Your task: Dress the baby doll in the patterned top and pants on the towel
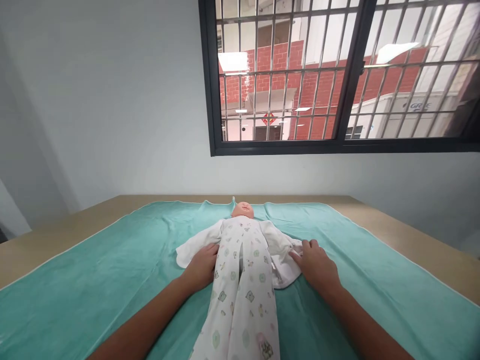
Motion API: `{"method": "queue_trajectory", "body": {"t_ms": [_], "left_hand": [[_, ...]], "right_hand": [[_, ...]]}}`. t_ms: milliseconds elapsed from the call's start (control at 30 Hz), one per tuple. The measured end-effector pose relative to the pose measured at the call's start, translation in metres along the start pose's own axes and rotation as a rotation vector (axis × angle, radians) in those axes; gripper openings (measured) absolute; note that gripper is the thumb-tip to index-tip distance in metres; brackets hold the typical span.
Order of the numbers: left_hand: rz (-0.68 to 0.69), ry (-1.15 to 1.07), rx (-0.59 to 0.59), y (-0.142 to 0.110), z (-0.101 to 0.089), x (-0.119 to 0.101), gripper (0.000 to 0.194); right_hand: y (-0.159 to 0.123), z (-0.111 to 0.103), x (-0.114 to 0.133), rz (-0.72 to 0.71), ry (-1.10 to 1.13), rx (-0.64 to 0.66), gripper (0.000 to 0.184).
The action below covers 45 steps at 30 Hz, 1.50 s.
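A baby doll [242, 210] lies on its back on a teal blanket [112, 270], its head toward the wall. It wears a white printed sleepsuit [243, 280] whose legs reach toward me. My left hand [202, 265] rests on the white cloth by the doll's left-hand side, fingers curled against the suit. My right hand [317, 265] lies on the white cloth on the other side, fingers bent and pressing the fabric edge. Whether either hand pinches the cloth is hidden.
The blanket covers a wooden table [412, 235] that stands against a pale wall. A barred dark-framed window [337, 75] is above, with a red brick building outside. Bare wood shows along the table's left, far and right edges.
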<state>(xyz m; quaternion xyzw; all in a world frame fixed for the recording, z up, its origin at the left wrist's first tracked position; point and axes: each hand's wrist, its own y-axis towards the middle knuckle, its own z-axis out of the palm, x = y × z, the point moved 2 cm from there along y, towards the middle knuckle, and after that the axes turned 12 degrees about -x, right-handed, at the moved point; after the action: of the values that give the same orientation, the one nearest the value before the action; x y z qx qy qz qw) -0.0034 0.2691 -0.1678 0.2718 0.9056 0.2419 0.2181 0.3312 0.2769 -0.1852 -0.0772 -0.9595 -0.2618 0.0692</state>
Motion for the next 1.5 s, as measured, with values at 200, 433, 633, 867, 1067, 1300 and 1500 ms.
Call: {"method": "queue_trajectory", "body": {"t_ms": [200,433,633,867,1067,1300,1500], "left_hand": [[0.086,-0.035,0.001,-0.004,0.002,0.006,0.024],[0.022,-0.077,0.005,-0.005,0.003,0.003,0.023],[0.063,-0.175,0.082,-0.009,-0.014,-0.002,0.022],[0.008,-0.25,0.206,-0.015,-0.027,-0.005,0.019],[-0.068,-0.308,0.252,-0.017,-0.021,-0.008,0.02],[-0.1,-0.331,0.232,-0.018,-0.017,-0.005,0.018],[-0.102,-0.37,0.194,-0.02,-0.013,0.003,0.016]], "right_hand": [[0.006,0.005,-0.003,0.052,0.291,0.123,0.017],[0.005,0.005,0.004,0.128,0.54,0.107,0.02],[0.003,-0.007,0.001,0.269,0.999,0.27,0.035],[-0.001,-0.021,-0.002,0.561,1.617,0.321,0.039],[0.003,-0.036,0.018,0.545,1.706,0.279,0.021],[0.008,-0.087,0.126,0.07,1.466,0.326,0.012],[-0.04,-0.093,0.17,-0.572,0.888,0.254,0.01]]}}
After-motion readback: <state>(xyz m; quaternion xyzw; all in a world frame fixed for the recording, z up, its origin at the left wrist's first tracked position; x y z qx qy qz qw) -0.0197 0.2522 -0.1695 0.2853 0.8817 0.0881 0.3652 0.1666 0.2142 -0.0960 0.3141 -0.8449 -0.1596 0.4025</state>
